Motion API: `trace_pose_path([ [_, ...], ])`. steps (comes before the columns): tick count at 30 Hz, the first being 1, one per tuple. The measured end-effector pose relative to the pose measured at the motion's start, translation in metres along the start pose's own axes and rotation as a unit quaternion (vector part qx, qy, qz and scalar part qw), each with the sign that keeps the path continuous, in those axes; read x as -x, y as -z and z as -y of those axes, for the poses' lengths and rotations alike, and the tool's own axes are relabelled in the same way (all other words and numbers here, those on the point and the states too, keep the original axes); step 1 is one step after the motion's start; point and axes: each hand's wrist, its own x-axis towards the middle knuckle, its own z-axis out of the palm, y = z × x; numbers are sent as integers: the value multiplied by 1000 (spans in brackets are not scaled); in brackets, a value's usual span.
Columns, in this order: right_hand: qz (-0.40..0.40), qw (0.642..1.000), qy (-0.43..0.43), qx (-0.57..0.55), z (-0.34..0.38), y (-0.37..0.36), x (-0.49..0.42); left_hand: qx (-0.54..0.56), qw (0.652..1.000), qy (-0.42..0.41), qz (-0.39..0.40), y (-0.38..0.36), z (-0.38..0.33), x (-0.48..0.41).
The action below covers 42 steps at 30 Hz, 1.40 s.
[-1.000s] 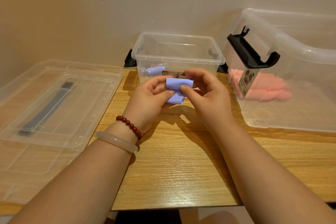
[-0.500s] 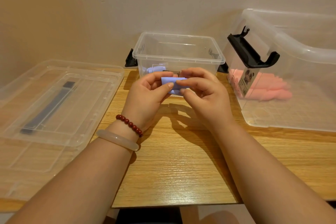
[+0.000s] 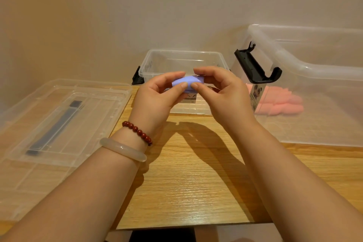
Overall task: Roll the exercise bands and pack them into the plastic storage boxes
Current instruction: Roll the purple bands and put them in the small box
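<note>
Purple band (image 3: 186, 82) now rolled tight, pinched by left hand (image 3: 157, 98) and right hand (image 3: 224, 94), before small box (image 3: 182, 59)

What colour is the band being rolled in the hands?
Light purple band, seen clearly in the head view.

The small box (image 3: 182, 51) stands open-topped, with open table (image 3: 196, 182) before it, stacked lids (image 3: 59, 104) left of it, and the big box (image 3: 314, 70) crowding its right.
</note>
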Motion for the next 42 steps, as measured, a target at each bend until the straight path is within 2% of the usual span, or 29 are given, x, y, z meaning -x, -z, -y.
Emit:
trace_pose_path([
  [4,61,996,-54,-38,10,-7,1,19,1000,-15,-1,-5,-7,-2],
  [8,103,987,-74,-96,21,-13,-9,3,999,-36,10,-7,-17,-9],
  [11,122,983,-70,-115,21,-14,-27,-20,999,-50,4,-9,-25,-22],
  [15,137,977,-110,-125,18,-12,-56,-88,995,-35,-27,-6,-35,-53],
  [17,143,978,-114,-103,22,-8,-70,-141,989,-21,-35,-4,-41,-67],
  [19,143,986,-78,-33,27,-5,-83,-164,986,3,-38,-1,-50,-77],
  [22,142,987,-26,70,37,-4,-102,-167,984,50,-41,3,-65,-90],
  [26,147,980,-24,135,48,-4,-127,-155,984,90,-16,9,-84,-108],
  [29,173,970,-69,158,51,-4,-146,-163,978,129,2,14,-90,-122],
  [34,211,948,-177,158,37,-10,-170,-314,941,117,58,33,-86,-146],
  [37,256,920,-218,202,13,-20,-178,-398,911,86,70,51,-79,-156],
  [42,309,872,-261,276,-24,-38,-181,-428,891,88,122,54,-58,-161],
])
